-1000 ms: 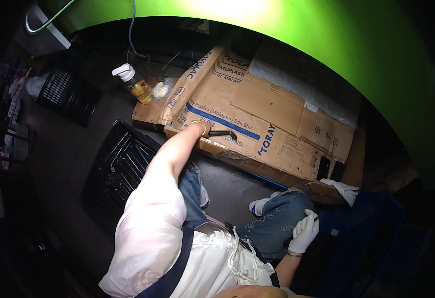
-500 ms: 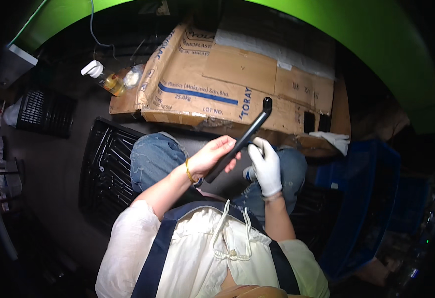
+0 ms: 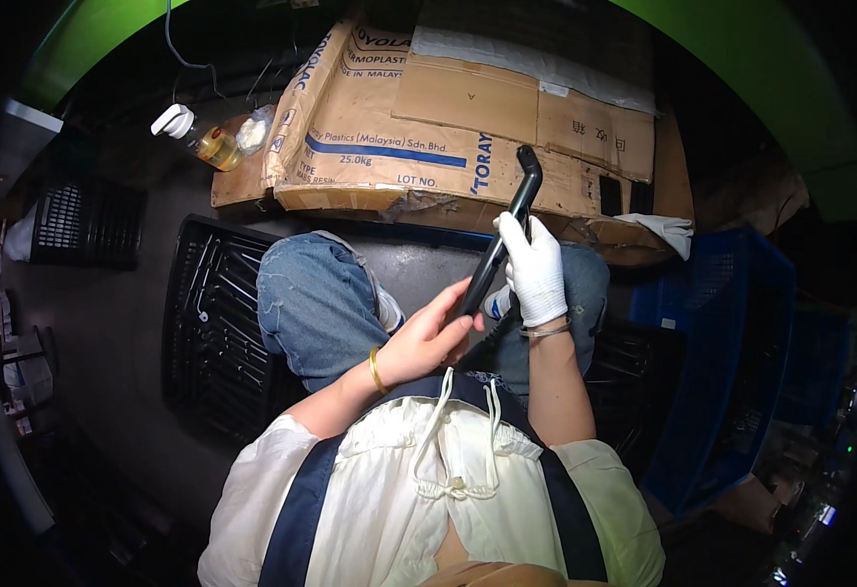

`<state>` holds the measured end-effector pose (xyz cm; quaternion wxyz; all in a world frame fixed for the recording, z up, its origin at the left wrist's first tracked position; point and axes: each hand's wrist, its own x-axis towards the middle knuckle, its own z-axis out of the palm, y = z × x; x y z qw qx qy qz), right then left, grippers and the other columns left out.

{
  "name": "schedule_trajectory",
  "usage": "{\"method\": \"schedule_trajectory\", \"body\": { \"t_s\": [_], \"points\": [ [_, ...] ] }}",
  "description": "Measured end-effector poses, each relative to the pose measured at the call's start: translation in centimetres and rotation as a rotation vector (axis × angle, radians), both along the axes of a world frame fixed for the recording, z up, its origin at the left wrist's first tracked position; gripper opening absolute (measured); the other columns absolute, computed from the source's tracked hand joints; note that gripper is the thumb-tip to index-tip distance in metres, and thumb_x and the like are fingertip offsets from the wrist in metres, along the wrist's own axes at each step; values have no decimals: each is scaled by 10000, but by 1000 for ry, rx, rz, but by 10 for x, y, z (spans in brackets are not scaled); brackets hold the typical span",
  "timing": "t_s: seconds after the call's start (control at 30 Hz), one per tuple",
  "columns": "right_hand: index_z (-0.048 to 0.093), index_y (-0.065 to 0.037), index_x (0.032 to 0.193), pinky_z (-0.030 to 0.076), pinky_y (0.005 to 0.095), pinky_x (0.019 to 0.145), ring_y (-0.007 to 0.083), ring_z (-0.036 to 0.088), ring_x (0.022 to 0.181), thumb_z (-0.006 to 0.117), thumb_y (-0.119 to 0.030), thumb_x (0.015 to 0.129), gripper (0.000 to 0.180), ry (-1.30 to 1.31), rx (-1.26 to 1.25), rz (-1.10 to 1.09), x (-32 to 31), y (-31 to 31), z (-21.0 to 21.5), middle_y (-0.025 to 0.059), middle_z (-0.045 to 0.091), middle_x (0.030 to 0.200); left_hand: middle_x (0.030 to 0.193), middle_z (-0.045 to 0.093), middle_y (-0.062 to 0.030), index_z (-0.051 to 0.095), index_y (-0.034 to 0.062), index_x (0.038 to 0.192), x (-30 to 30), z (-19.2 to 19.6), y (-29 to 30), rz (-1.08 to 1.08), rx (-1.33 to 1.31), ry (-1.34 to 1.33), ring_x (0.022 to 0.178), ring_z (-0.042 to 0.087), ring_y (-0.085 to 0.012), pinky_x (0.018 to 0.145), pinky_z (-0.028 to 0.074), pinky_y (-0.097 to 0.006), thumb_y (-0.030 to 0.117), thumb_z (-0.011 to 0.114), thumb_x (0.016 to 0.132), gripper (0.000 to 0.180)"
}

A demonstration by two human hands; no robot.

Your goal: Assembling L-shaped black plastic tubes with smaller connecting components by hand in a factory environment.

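Note:
A glossy black bent tube (image 3: 527, 181) slants over my lap, its angled end pointing up and away from me. Around its lower part curl the fingers of my bare left hand (image 3: 426, 339), which has a yellow bangle at the wrist. Higher up, just below the bend, my right hand (image 3: 536, 274) in a white knitted glove is closed on the same tube. The tube's lower end is partly hidden by my left fingers.
Ahead is a work surface covered with brown cardboard (image 3: 379, 174); a white glove (image 3: 661, 233) lies at its right corner, a bottle (image 3: 203, 142) at its left. A black crate (image 3: 182, 323) of black parts sits left, a blue crate (image 3: 717, 411) right.
My gloved right hand has moved up along the tube and now wraps it near the bend. My left hand is lower and further right, and the tube stands steeper.

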<state>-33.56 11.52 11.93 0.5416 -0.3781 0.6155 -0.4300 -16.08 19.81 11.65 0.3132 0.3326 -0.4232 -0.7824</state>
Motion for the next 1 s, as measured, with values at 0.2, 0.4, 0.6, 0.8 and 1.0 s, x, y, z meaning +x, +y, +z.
{"method": "schedule_trajectory", "body": {
  "t_s": [0.2, 0.4, 0.6, 0.8, 1.0],
  "points": [
    [534, -14, 1138, 521, 432, 810, 363, 668, 983, 556, -258, 980, 292, 381, -99, 215, -8, 42, 1, 215, 685, 1011, 999, 524, -32, 206, 92, 1541, -1, -15, -3, 230, 76, 157, 602, 387, -55, 533, 332, -188, 245, 400, 1056, 545],
    [603, 7, 1043, 493, 323, 742, 262, 636, 835, 539, -55, 942, 135, 330, -351, 331, 5, 84, 11, 134, 636, 919, 962, 552, -30, 210, 77, 1539, 8, -17, -5, 287, 175, 5, 598, 394, -54, 519, 333, -194, 223, 425, 1050, 554],
    [573, -69, 1091, 516, 448, 668, 405, 656, 861, 569, -141, 950, 158, 324, -265, 149, -1, 100, -5, 188, 672, 908, 1056, 535, -60, 220, 64, 1531, -4, -21, -5, 229, 211, 87, 596, 403, -76, 536, 354, -222, 119, 419, 1006, 564],
    [485, -79, 1094, 509, 506, 637, 427, 649, 792, 520, -232, 977, 196, 370, -58, 12, 2, 119, -30, 222, 659, 871, 1079, 556, -52, 282, 12, 1488, -16, -19, -9, 154, 139, 28, 618, 412, -73, 554, 366, -205, 164, 459, 975, 563],
    [494, -61, 1070, 507, 491, 680, 412, 639, 840, 544, -213, 954, 198, 363, -95, -37, -9, 127, -21, 216, 638, 909, 1039, 543, -28, 314, 23, 1471, -35, 2, -12, 115, 147, -2, 631, 383, -57, 566, 323, -187, 215, 482, 979, 554]
  ]
}}
